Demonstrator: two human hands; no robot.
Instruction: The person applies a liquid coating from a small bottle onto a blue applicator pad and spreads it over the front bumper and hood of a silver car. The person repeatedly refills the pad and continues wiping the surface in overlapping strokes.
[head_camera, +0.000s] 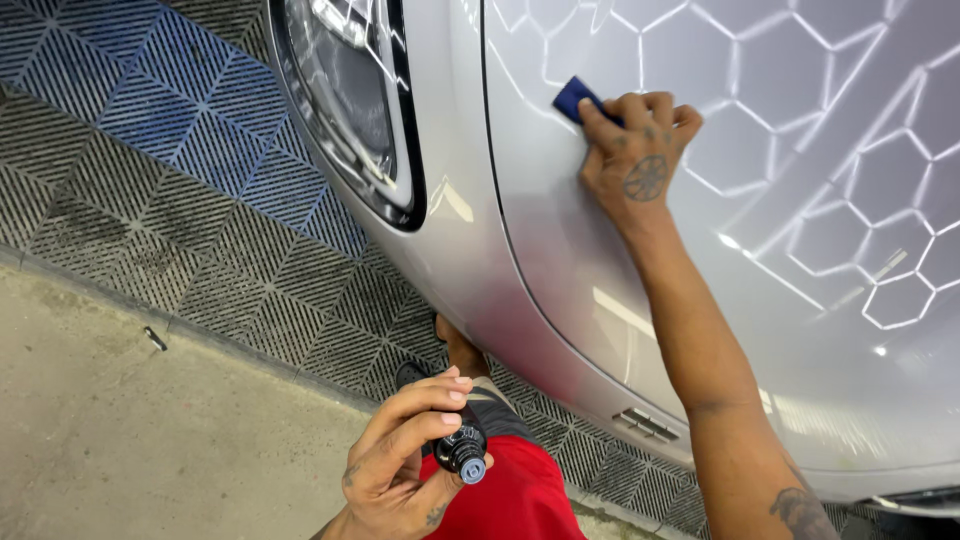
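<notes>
The right hand (640, 150) presses a small, soft-looking blue pad (574, 98) flat on the silver car hood (800, 300) beside the headlight (345, 90), fingertips curled over it, while the left hand (400, 460) pinches a light, likely breakable dark bottle (462, 448) below the hood.

Floor, upper left: interlocking grid tiles (210, 250), dark grey w/ a blue patch (170, 110) nr top. Lower left: bare concrete slab (130, 440), stained, meeting tile edge on a diagonal; small dark bit of debris (154, 338) on it. Lighting: hexagon-pattern overhead strips, seen only as reflections (800, 150) on glossy silver panel.
</notes>
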